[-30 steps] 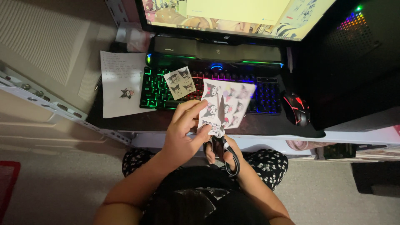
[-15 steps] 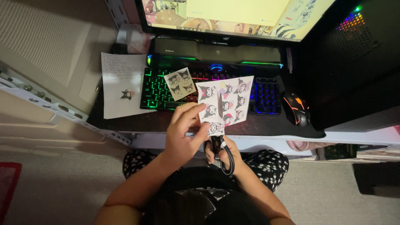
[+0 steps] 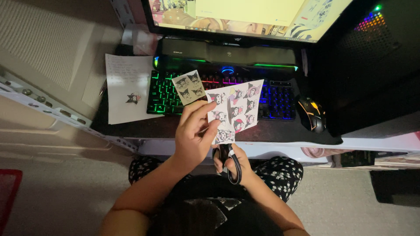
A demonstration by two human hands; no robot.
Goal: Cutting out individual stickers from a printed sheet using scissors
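Note:
My left hand [image 3: 194, 133] pinches the lower left part of a white sticker sheet [image 3: 238, 107] printed with small cartoon figures, holding it up over the desk edge. My right hand [image 3: 234, 161] sits just below the sheet, fingers through the black handles of a pair of scissors [image 3: 227, 155] whose blades point up into the sheet's bottom edge. A smaller cut piece of stickers [image 3: 188, 86] lies on the backlit keyboard [image 3: 168, 94].
A white paper with a small star-shaped figure [image 3: 127, 89] lies left of the keyboard. A black mouse [image 3: 311, 113] rests at the right, a monitor [image 3: 245, 17] stands behind, and a dark computer case [image 3: 367, 65] fills the right side. The desk edge [image 3: 306, 146] is above my lap.
The sheet has turned a little in my left hand and the scissors have shifted under it, working along its lower edge. The rest stays put.

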